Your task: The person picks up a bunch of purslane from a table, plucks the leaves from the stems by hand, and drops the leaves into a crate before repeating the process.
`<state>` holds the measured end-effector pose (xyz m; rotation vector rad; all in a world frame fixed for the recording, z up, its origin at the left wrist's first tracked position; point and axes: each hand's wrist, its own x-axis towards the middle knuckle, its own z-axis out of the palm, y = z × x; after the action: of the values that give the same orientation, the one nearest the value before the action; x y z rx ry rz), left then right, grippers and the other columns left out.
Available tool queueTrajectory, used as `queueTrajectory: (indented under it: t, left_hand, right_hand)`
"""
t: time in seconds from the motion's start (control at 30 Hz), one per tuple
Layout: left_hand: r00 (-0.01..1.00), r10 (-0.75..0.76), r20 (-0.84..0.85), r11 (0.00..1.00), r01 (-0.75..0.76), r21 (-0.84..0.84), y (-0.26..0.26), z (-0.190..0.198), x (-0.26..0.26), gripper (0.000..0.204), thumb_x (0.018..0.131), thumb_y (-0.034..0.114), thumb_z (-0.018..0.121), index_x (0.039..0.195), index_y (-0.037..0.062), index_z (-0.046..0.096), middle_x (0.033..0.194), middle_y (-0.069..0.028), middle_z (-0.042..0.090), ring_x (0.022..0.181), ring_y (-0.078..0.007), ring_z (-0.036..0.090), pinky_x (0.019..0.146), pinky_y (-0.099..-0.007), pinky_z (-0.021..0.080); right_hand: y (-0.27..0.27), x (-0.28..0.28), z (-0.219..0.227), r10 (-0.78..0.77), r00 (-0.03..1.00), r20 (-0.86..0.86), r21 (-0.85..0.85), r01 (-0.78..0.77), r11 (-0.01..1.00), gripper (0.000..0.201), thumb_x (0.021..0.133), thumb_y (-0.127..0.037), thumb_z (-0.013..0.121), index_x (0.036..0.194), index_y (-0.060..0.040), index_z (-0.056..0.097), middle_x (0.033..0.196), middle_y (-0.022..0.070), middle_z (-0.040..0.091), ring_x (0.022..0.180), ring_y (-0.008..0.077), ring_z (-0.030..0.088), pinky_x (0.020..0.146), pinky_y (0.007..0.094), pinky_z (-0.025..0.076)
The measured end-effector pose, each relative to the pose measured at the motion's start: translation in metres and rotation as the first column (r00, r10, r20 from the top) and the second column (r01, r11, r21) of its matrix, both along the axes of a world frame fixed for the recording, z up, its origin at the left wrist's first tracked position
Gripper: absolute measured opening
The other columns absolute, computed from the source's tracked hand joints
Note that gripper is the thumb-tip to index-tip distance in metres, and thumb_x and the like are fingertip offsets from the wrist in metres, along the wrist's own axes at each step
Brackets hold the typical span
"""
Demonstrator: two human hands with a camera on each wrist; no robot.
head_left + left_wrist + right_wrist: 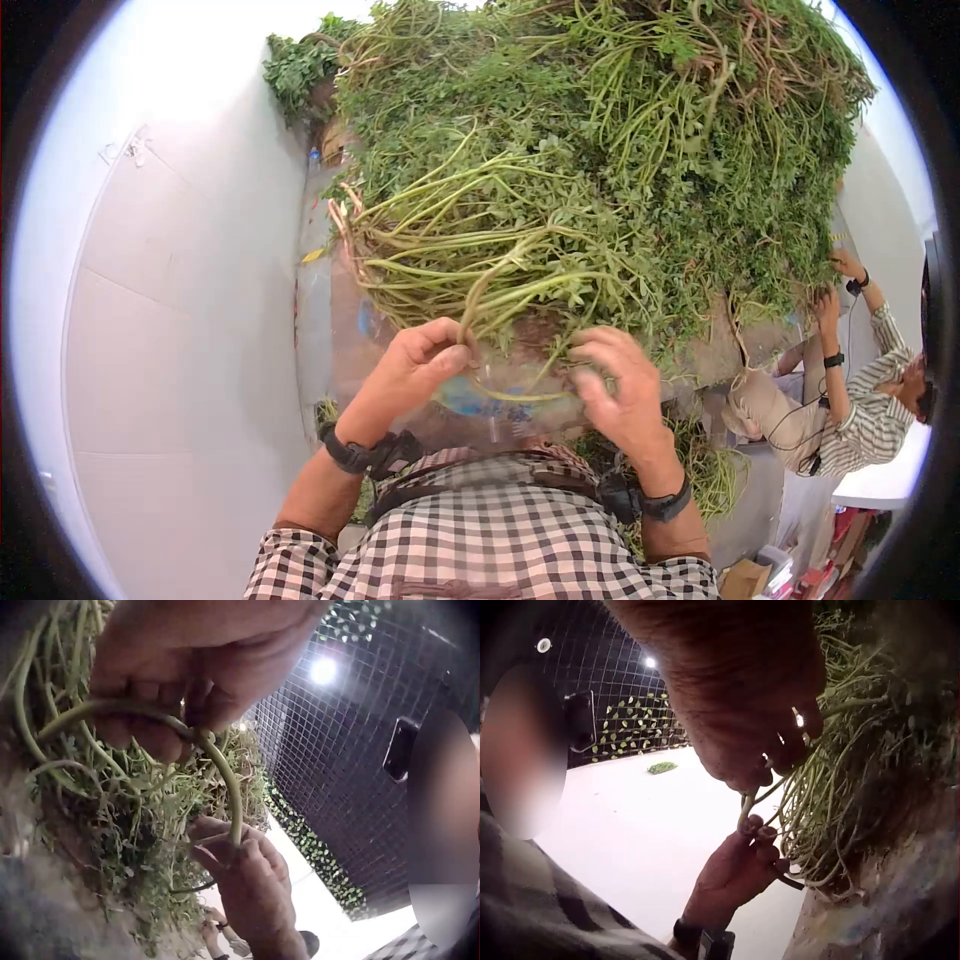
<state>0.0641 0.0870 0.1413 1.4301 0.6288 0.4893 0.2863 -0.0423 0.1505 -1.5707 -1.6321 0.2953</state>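
Near the front edge of the table, my left hand pinches a thick green plant stem between thumb and fingers. The stem bends in a curve across to my right hand, whose thumb and fingertips grip it farther along. In the left wrist view the stem arches over the left fingers and runs down into the right fingertips. Just beyond both hands lies a bundle of long leafy stems, their bare pale ends toward the left.
A large heap of leafy greens covers most of the table. More stems lie low at my right side. At the table's right side another person reaches into the heap. A pale wall stands at the left.
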Motion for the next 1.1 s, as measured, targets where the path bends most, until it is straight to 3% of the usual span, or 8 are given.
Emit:
queueTrajectory:
  t: [0.13,0.3,0.53,0.67,0.77,0.9,1.0,1.1]
  left_hand:
    - [0.978,-0.013,-0.206,0.978,0.055,0.201,-0.005,0.008,0.000,0.014,0.081,0.006,0.053,0.094,0.0012,0.058,0.086,-0.0020,0.060,0.080,-0.0099,0.054,0.072,-0.0250,0.044]
    - [0.983,0.078,-0.166,0.915,-0.004,0.404,-0.016,0.011,0.006,0.016,0.077,0.003,0.052,0.093,-0.0002,0.056,0.090,-0.0017,0.057,0.087,-0.0113,0.051,0.080,-0.0270,0.042]
    - [0.980,0.129,-0.151,0.991,-0.134,-0.026,-0.037,0.017,0.022,0.022,0.077,0.006,0.058,0.097,-0.0025,0.056,0.087,-0.0060,0.062,0.083,-0.0111,0.056,0.074,-0.0247,0.045]
    - [0.974,0.101,-0.201,0.994,-0.108,-0.027,-0.035,0.019,0.030,0.018,0.080,0.007,0.056,0.095,-0.0022,0.055,0.080,-0.0038,0.060,0.071,-0.0092,0.056,0.065,-0.0227,0.046]
    - [0.980,0.151,-0.128,0.980,-0.165,-0.107,-0.033,0.016,0.031,0.015,0.083,0.009,0.053,0.095,-0.0007,0.054,0.072,-0.0012,0.056,0.064,-0.0079,0.053,0.061,-0.0227,0.045]
    - [0.982,0.177,-0.070,0.961,-0.187,-0.203,-0.030,0.021,0.031,0.014,0.087,0.011,0.049,0.095,0.0003,0.053,0.064,0.0020,0.048,0.056,-0.0065,0.044,0.057,-0.0240,0.044]
    - [0.990,0.141,-0.014,0.951,-0.139,-0.278,-0.031,0.023,0.035,0.014,0.087,0.010,0.047,0.095,-0.0001,0.053,0.061,0.0033,0.043,0.052,-0.0063,0.038,0.054,-0.0243,0.041]
    - [0.997,0.078,-0.002,0.947,-0.075,-0.313,-0.034,0.025,0.039,0.016,0.087,0.010,0.047,0.097,-0.0001,0.054,0.063,0.0034,0.046,0.054,-0.0046,0.039,0.051,-0.0214,0.036]
  right_hand:
    - [-0.001,0.010,0.007,-0.245,0.965,-0.090,0.014,0.247,0.969,0.021,0.073,-0.005,0.059,0.094,-0.0023,0.058,0.103,0.0140,0.059,0.097,0.0320,0.056,0.086,0.0380,0.044]
    - [0.005,0.018,0.016,-0.178,0.982,0.070,-0.020,0.179,0.984,0.050,0.074,-0.007,0.059,0.122,-0.0059,0.043,0.129,0.0186,0.040,0.117,0.0343,0.041,0.096,0.0407,0.034]
    - [0.029,0.010,0.002,0.157,0.966,0.206,0.018,-0.164,0.986,0.036,0.070,-0.006,0.063,0.105,-0.0061,0.054,0.106,0.0125,0.055,0.102,0.0280,0.051,0.092,0.0408,0.035]
    - [0.032,-0.005,0.002,0.118,0.985,0.126,0.094,-0.130,0.987,0.025,0.069,-0.005,0.063,0.093,-0.0052,0.058,0.092,0.0098,0.060,0.093,0.0273,0.055,0.087,0.0411,0.038]
    - [0.024,0.002,0.013,0.003,1.000,0.023,0.212,-0.007,0.977,0.022,0.070,-0.004,0.063,0.092,-0.0034,0.058,0.093,0.0103,0.060,0.088,0.0269,0.057,0.081,0.0389,0.042]
    - [-0.003,0.016,0.014,-0.063,0.927,-0.369,-0.244,-0.032,0.969,0.017,0.076,-0.007,0.059,0.092,0.0007,0.059,0.089,0.0145,0.061,0.083,0.0244,0.060,0.071,0.0326,0.047]
    - [-0.005,0.009,0.003,-0.084,0.873,-0.481,-0.285,-0.065,0.956,0.028,0.079,-0.010,0.056,0.105,-0.0005,0.057,0.105,0.0164,0.058,0.096,0.0261,0.058,0.081,0.0329,0.046]
    - [-0.002,-0.003,-0.014,-0.105,0.667,-0.738,-0.254,-0.131,0.958,0.039,0.081,-0.012,0.053,0.118,-0.0024,0.051,0.123,0.0178,0.048,0.114,0.0288,0.048,0.090,0.0338,0.043]
